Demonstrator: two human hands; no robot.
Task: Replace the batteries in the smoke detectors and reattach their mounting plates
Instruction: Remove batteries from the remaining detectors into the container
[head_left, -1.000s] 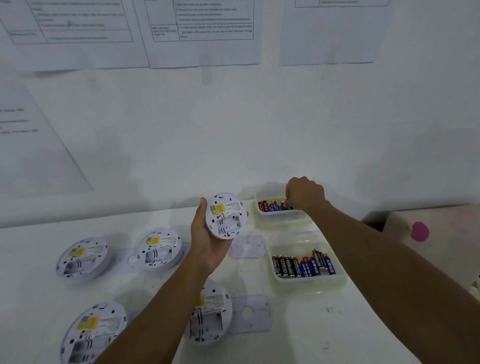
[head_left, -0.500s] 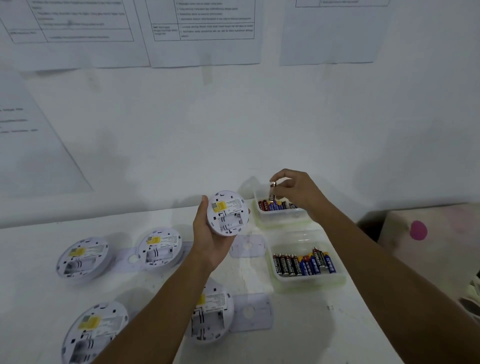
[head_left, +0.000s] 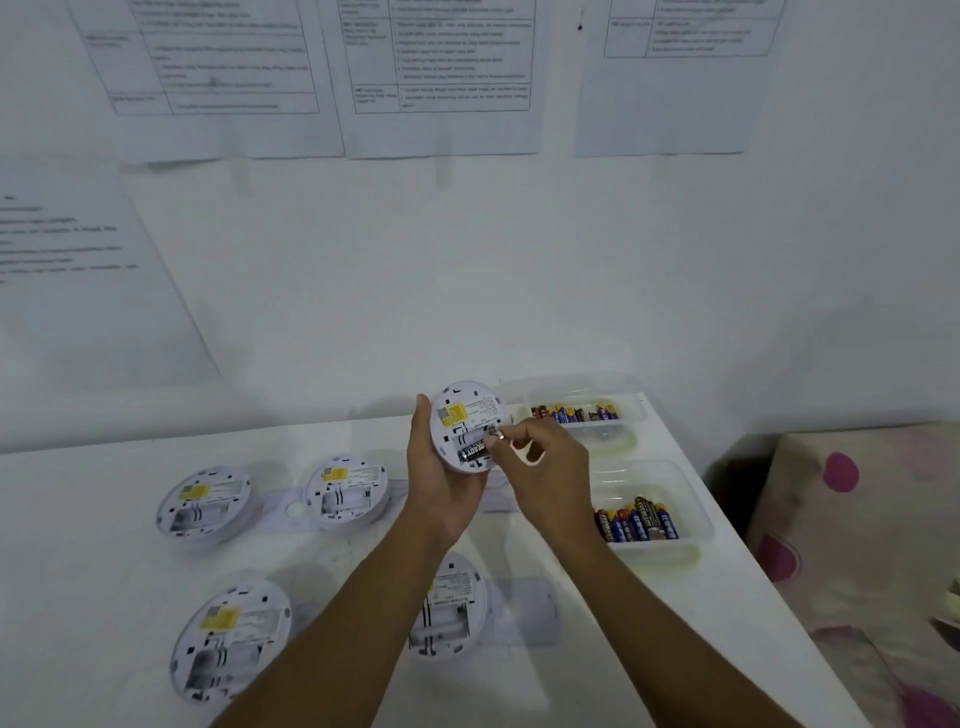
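Left hand (head_left: 441, 483) cups the smoke detector (head_left: 469, 426) back-side up, clear of the tabletop (head_left: 104, 571), so the battery bay faces the grip; right hand (head_left: 540, 467) pinches a black battery (head_left: 475, 451) at its near end, fingertips (head_left: 493, 440) pressing it into the bay (seating looks partial, my reading); a second ago this hand was well right of the detector, in the far battery tray (head_left: 631, 415); four other detectors lie open below.
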